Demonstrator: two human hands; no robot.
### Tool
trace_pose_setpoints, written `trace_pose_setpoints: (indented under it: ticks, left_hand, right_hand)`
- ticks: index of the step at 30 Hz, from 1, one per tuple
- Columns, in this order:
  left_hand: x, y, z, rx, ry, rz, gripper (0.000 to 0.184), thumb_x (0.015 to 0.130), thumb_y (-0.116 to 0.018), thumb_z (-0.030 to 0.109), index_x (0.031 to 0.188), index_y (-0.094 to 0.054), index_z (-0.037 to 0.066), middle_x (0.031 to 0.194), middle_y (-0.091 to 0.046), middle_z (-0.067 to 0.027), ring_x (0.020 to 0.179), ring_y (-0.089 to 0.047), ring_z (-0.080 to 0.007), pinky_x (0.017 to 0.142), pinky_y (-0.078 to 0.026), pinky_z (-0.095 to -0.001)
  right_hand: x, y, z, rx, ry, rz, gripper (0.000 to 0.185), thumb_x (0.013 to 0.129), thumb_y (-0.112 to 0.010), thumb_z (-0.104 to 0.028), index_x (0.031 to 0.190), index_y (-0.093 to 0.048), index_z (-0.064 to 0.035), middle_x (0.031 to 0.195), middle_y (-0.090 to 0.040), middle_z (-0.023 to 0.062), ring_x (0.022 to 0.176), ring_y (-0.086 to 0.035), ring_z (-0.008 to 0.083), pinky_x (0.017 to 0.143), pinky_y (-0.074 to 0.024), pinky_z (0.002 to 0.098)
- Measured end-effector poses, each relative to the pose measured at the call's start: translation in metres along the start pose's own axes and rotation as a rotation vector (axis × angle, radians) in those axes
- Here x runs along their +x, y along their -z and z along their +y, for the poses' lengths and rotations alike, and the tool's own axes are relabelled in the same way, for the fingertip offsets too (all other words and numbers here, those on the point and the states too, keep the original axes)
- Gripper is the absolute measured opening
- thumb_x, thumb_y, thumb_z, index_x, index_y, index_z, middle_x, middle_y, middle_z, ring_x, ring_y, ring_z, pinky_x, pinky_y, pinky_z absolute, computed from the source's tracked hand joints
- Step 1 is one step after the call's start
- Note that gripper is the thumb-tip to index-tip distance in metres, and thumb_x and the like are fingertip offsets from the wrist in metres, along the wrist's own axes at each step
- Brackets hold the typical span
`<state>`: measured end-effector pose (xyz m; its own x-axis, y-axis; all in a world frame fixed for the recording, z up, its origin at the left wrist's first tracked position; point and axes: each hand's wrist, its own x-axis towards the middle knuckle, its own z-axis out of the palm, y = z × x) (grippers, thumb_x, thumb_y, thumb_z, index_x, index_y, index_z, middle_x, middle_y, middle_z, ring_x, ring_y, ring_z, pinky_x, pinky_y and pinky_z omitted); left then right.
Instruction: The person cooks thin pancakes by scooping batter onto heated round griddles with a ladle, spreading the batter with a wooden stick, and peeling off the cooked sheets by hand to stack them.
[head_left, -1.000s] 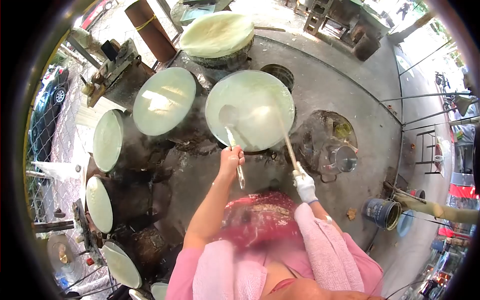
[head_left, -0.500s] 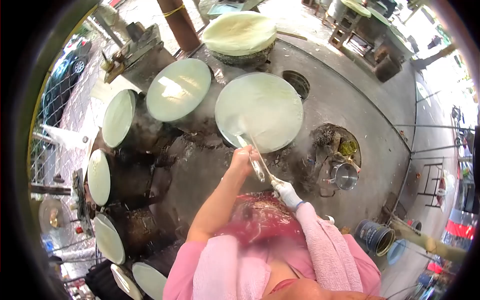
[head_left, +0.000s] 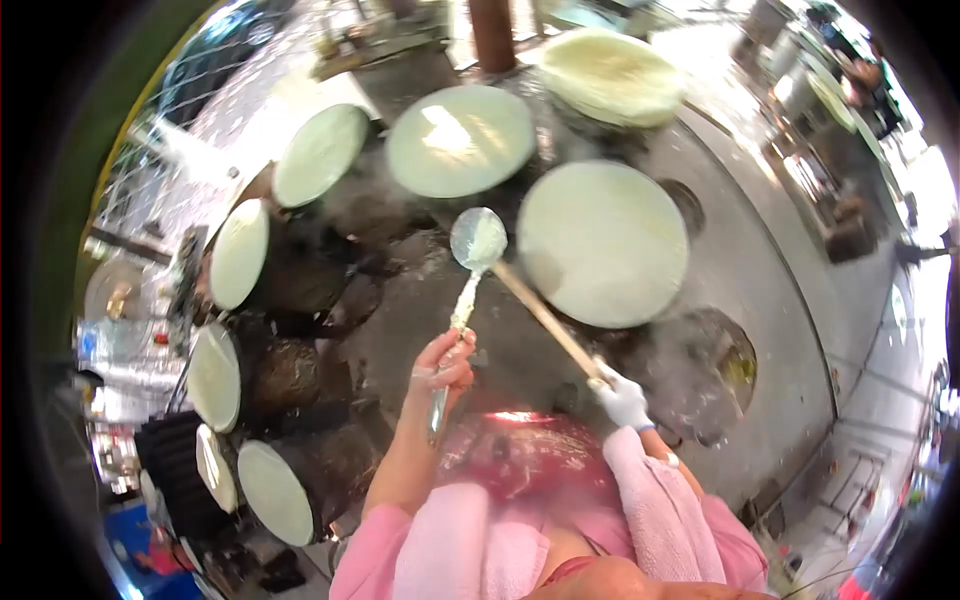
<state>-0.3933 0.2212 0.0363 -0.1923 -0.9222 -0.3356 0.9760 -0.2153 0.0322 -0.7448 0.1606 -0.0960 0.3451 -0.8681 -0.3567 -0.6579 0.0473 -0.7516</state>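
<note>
My bare left hand (head_left: 443, 362) is closed round the batter-coated handle of a ladle (head_left: 478, 240), whose round bowl carries pale wet residue. In my white-gloved right hand (head_left: 624, 402) is a wooden stick (head_left: 545, 320); its far tip meets the ladle near the base of the bowl, though I cannot tell whether they touch. Both tools are just left of a large round surface (head_left: 603, 245) covered with a pale green, smooth layer. Steam blurs its lower edge.
Behind it stands a heaped pale round (head_left: 612, 78). Several similar pale discs, such as this one (head_left: 460, 140), curve round the left side over dark stoves. A round opening (head_left: 740, 370) lies to the right. Farther back at the right, a person (head_left: 868, 80) is partly visible.
My ladle and stick have come off the large pale round to its left. My hands are farther apart. The view has turned left, so the surroundings appear shifted right.
</note>
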Motion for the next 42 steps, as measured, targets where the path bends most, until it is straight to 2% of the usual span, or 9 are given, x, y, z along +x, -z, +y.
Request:
trace_pose_setpoints:
  ticks: [4, 6, 7, 19, 24, 30, 32, 35, 42]
  left_hand:
    - [-0.074, 0.023, 0.052, 0.021, -0.126, 0.035, 0.029, 0.106, -0.039, 0.02, 0.112, -0.049, -0.007, 0.066, -0.043, 0.0032, 0.035, -0.038, -0.0044, 0.039, -0.027, -0.0207]
    - [-0.113, 0.036, 0.083, 0.103, -0.224, 0.159, 0.029, 0.106, -0.039, 0.02, 0.111, -0.051, -0.006, 0.066, -0.044, 0.0033, 0.035, -0.039, -0.0043, 0.039, -0.028, -0.021]
    - [-0.134, 0.05, 0.104, 0.123, -0.234, 0.103, 0.03, 0.106, -0.04, 0.022, 0.109, -0.053, -0.005, 0.065, -0.044, 0.0041, 0.035, -0.038, -0.0037, 0.041, -0.029, -0.0208]
    - [-0.348, 0.151, 0.228, 0.156, -0.84, 0.506, 0.027, 0.102, -0.047, 0.023, 0.101, -0.059, -0.001, 0.06, -0.045, 0.0028, 0.036, -0.036, -0.0095, 0.037, -0.029, -0.0282]
    - [-0.361, 0.169, 0.247, -0.004, -0.966, 0.574, 0.028, 0.103, -0.044, 0.023, 0.101, -0.059, 0.0, 0.06, -0.045, 0.002, 0.034, -0.035, -0.0097, 0.035, -0.028, -0.027]
    - [-0.327, 0.153, 0.291, -0.131, -1.087, 0.504, 0.034, 0.107, -0.035, 0.028, 0.108, -0.055, 0.001, 0.064, -0.047, 0.0027, 0.034, -0.035, -0.0077, 0.034, -0.027, -0.0256]
    - [-0.308, 0.117, 0.308, -0.196, -1.106, 0.495, 0.035, 0.109, -0.029, 0.029, 0.112, -0.049, 0.001, 0.066, -0.044, 0.0028, 0.037, -0.038, -0.0066, 0.04, -0.03, -0.0244]
    - [-0.283, 0.084, 0.328, -0.079, -1.142, 0.565, 0.032, 0.109, -0.029, 0.029, 0.112, -0.047, 0.002, 0.068, -0.047, 0.0019, 0.037, -0.037, -0.0065, 0.039, -0.029, -0.0246]
    - [-0.22, 0.012, 0.379, -0.309, -1.377, 0.801, 0.032, 0.109, -0.028, 0.029, 0.114, -0.044, 0.001, 0.068, -0.048, 0.0011, 0.036, -0.04, -0.0068, 0.037, -0.028, -0.0243]
  right_hand:
    - [0.012, -0.005, -0.041, 0.518, -0.257, 0.388, 0.052, 0.098, -0.059, -0.027, 0.145, -0.045, -0.0093, 0.069, -0.05, -0.0059, 0.057, -0.043, 0.0047, 0.051, -0.0405, 0.0257]
    - [0.02, -0.05, -0.026, 0.168, -0.163, 0.296, 0.047, 0.1, -0.057, -0.026, 0.144, -0.048, -0.0092, 0.067, -0.048, -0.0076, 0.055, -0.039, 0.003, 0.05, -0.0367, 0.0216]
    - [0.024, -0.073, -0.035, 0.635, -0.364, 0.061, 0.045, 0.099, -0.059, -0.024, 0.141, -0.051, -0.0132, 0.069, -0.053, -0.0055, 0.056, -0.043, 0.0048, 0.051, -0.0393, 0.0231]
    - [0.194, -0.277, -0.351, 0.355, 0.248, -0.343, 0.062, 0.088, -0.073, -0.026, 0.141, -0.049, -0.0046, 0.099, -0.066, -0.0003, 0.072, -0.053, 0.004, 0.064, -0.0466, 0.022]
    - [0.306, -0.281, -0.463, 0.192, 0.308, -0.132, 0.028, 0.09, -0.068, -0.022, 0.112, -0.068, -0.005, 0.083, -0.07, 0.0038, 0.075, -0.063, 0.0127, 0.07, -0.0501, 0.0285]
    - [0.531, -0.309, -0.499, -0.145, 0.394, 0.049, 0.038, 0.083, -0.069, -0.036, 0.102, -0.07, -0.0031, 0.084, -0.071, 0.0173, 0.085, -0.069, 0.0287, 0.079, -0.0516, 0.0378]
    - [0.547, -0.305, -0.553, -0.236, 0.32, 0.013, 0.05, 0.082, -0.075, -0.032, 0.114, -0.064, 0.0055, 0.088, -0.072, 0.0118, 0.081, -0.065, 0.0158, 0.077, -0.0502, 0.0299]
    - [0.646, -0.341, -0.545, 0.038, 0.321, 0.024, 0.087, 0.075, -0.082, -0.035, 0.141, -0.043, 0.0065, 0.131, -0.059, 0.0202, 0.116, -0.059, 0.0265, 0.1, -0.0421, 0.0304]
    - [0.683, -0.37, -0.597, -0.194, 0.29, 0.116, 0.075, 0.076, -0.075, -0.025, 0.14, -0.045, 0.0003, 0.129, -0.059, 0.0241, 0.12, -0.058, 0.0336, 0.101, -0.0438, 0.0345]
